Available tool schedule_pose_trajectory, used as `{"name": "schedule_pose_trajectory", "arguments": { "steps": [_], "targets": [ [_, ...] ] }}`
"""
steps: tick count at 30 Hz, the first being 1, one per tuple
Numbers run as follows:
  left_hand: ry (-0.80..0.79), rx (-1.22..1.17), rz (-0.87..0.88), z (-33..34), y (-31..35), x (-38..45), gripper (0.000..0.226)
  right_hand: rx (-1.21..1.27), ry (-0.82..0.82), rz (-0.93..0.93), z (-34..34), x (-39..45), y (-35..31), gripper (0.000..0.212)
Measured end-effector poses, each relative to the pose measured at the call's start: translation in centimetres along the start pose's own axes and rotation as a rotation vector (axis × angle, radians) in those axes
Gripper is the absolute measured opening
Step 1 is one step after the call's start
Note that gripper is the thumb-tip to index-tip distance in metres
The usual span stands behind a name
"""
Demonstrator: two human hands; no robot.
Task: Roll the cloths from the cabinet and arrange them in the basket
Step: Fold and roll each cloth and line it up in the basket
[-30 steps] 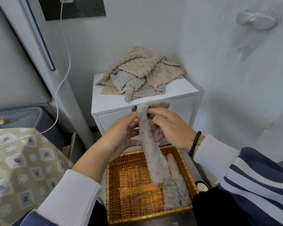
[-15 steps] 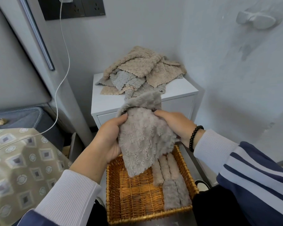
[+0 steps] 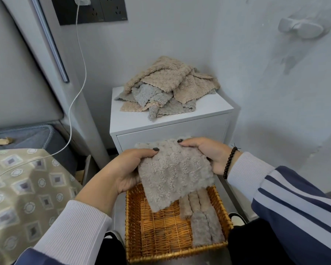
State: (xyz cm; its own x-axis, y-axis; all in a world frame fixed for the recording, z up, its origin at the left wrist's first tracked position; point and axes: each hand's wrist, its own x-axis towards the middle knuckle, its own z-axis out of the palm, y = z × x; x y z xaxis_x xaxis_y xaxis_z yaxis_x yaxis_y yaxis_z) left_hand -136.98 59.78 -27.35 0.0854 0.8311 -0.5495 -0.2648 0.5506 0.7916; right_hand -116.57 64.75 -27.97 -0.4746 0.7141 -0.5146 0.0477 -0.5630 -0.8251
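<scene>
Holding a plush grey-beige fleece cloth [image 3: 173,173] spread open at the centre of the frame, the left hand [image 3: 129,170] pinches its upper left edge with thumb on top and fingers curled beneath, while the right hand [image 3: 208,153] pinches the upper right corner the same way. The cloth hangs slack between the two grips, its lower corner drooping into the rectangular woven wicker basket [image 3: 134,222] at the bottom centre. Judged from the drape, the fabric is light, soft and limp; it will not hold a shape unaided and a roll is likely to loosen if released early. Grip at opposite edges, as here, appears the suitable hold for starting a roll; the pile looks non-slippery. Several rolled cloths [image 3: 201,217] of like material lie side by side against the basket's right side, leaving the left portion bare. A loose heap of beige and grey cloths [image 3: 168,87] rests on the white cabinet [image 3: 206,109] at upper centre, untouched, so much of the task evidently remains.
</scene>
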Motion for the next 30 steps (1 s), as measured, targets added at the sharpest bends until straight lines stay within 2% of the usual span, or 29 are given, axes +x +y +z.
{"name": "schedule_pose_trajectory", "arguments": {
  "steps": [4, 6, 12, 17, 19, 25, 30],
  "targets": [
    [0.009, 0.193, 0.153, -0.6, 0.1, 0.0, 0.023, 0.029, -0.027, -0.051, -0.1, -0.7, -0.7, 0.018],
    [-0.035, 0.223, 0.195, -0.9, 0.3, -0.3, 0.022, 0.099, -0.064, -0.095, -0.2, -0.9, -1.1, 0.021],
    [-0.156, 0.028, 0.302, -1.2, 0.8, -1.0, 0.030, 0.157, -0.142, -0.196, -0.8, -1.6, -1.7, 0.040],
    [-0.349, -0.090, 0.355, -1.3, 1.1, -1.5, 0.036, 0.229, -0.271, -0.310, -0.8, -2.4, -2.2, 0.058],
    [-0.384, -0.085, 0.370, -1.4, 1.1, -1.5, 0.036, 0.262, -0.274, -0.354, -0.8, -2.8, -2.4, 0.055],
    [-0.267, 0.001, 0.433, -1.1, 0.8, -1.2, 0.028, 0.194, -0.227, -0.374, -0.9, -3.2, -2.5, 0.031],
    [-0.166, 0.168, 0.501, -0.6, 0.8, -1.5, 0.028, 0.160, -0.101, -0.327, -1.0, -2.3, -2.0, 0.040]
  ]
}}
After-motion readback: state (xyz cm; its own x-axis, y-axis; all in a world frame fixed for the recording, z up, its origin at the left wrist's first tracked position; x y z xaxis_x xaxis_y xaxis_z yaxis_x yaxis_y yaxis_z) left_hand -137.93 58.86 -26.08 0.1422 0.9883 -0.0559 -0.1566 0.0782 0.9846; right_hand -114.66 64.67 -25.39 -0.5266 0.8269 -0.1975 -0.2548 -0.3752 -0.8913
